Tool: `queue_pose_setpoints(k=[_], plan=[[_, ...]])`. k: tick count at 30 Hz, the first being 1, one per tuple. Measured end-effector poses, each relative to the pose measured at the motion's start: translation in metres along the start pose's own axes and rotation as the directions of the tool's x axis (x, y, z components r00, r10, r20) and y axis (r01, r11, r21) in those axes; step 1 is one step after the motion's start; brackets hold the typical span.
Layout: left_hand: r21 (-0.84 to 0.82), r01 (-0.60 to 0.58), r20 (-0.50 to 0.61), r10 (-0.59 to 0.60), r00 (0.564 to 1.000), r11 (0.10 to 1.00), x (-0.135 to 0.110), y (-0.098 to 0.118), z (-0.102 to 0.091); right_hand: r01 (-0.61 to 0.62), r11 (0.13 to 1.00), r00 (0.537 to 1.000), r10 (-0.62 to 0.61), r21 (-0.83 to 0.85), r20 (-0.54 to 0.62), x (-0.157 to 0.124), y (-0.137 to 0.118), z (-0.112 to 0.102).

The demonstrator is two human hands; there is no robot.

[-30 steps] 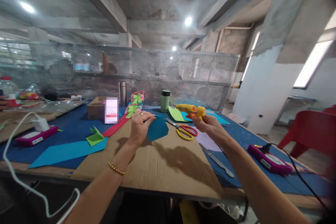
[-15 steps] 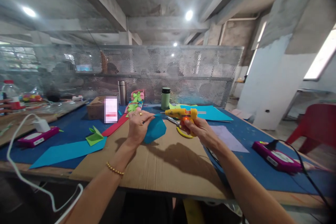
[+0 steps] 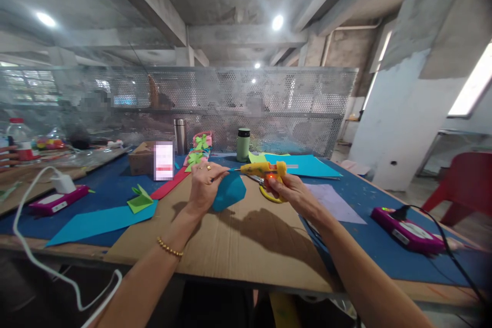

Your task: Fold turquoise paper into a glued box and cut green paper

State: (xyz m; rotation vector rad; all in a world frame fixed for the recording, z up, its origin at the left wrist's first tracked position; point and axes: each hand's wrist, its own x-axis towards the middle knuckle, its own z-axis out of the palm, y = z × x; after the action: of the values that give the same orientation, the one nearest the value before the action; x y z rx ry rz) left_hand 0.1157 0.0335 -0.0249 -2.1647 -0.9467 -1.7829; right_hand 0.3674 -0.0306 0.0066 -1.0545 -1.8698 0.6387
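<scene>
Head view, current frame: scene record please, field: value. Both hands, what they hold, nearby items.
left hand: pinching blue paper
right hand: gripping yellow glue gun
nozzle: at the paper's upper edge; contact unclear
beneath: brown cardboard
scissors: partly hidden behind right hand and glue gun
standing: green bottle, steel flask
right side: lilac sheet, magenta power strip

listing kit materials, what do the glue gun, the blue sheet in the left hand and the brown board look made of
Glue gun: probably hard plastic, smooth yellow molded body. Blue sheet: matte and thin, paper or perhaps foam. Brown board: apparently corrugated cardboard, dull with faint straight ridges.
</scene>
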Motion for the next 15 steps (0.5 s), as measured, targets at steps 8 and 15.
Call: queue_pose_setpoints(k=[8, 15], plan=[[-0.051, -0.028, 0.008, 0.028, 1.0, 0.998, -0.0013, -0.0002, 0.0034, -0.031, 0.999, 0.999, 0.031, -0.016, 0.017, -0.0014, -0.009, 0.0016], [-0.082, -0.065, -0.016, 0.064, 0.998, 0.994, -0.0015, -0.0009, 0.004, -0.01, 0.999, 1.0, 0.011, -0.051, 0.02, -0.0017, -0.0078, 0.0003]])
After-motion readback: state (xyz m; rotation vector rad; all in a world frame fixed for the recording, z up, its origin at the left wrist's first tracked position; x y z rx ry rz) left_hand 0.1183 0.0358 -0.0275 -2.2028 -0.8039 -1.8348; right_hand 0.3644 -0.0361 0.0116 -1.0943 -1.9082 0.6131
